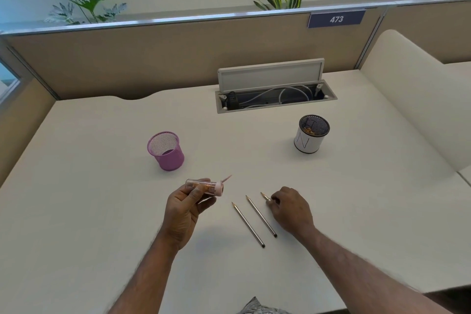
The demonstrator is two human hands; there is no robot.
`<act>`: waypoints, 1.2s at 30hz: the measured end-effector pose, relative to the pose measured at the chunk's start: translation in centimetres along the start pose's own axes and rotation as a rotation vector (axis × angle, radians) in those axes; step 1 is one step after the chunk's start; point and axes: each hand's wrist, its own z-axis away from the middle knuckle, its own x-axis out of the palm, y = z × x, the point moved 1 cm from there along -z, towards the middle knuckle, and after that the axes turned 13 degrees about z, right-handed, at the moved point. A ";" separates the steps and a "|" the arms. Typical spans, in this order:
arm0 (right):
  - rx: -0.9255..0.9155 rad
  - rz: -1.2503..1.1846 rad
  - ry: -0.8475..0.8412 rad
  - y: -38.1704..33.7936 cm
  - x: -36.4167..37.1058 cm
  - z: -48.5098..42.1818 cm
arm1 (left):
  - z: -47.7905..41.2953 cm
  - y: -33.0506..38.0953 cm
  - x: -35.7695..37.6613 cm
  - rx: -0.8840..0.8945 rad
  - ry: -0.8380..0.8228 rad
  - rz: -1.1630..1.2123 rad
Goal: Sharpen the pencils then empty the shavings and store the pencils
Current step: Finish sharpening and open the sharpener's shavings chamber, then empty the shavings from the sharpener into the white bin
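My left hand (184, 208) holds a clear tube sharpener (204, 187) with a pink cap, lying sideways above the desk, with shavings inside. Two grey pencils (248, 224) (261, 215) lie side by side on the white desk, tips pointing away from me. My right hand (290, 208) rests on the desk just right of them, fingers closed on a third pencil (265, 196) whose sharpened tip sticks out to the left. A purple mesh cup (167, 150) stands at the left. A white-wrapped black mesh cup (311, 134) with shavings inside stands at the right.
An open cable tray (276, 98) with its lid raised sits at the back of the desk. A beige partition (153, 58) with a "473" label runs behind. A cream panel (407, 99) borders the right side. Plants stand beyond the partition.
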 end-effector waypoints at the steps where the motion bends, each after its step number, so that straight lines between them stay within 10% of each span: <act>1: -0.002 0.003 -0.003 0.1 0.0 0.1 | 0.0 -0.1 0.0 -0.001 0.000 0.001; 20: -0.434 -0.764 0.178 -6.0 -11.1 3.2 | 0.2 -2.1 3.4 -0.095 0.010 0.080; 36: -0.165 -0.884 0.293 -5.7 -10.7 2.8 | -0.4 -3.2 6.9 -0.087 0.054 0.321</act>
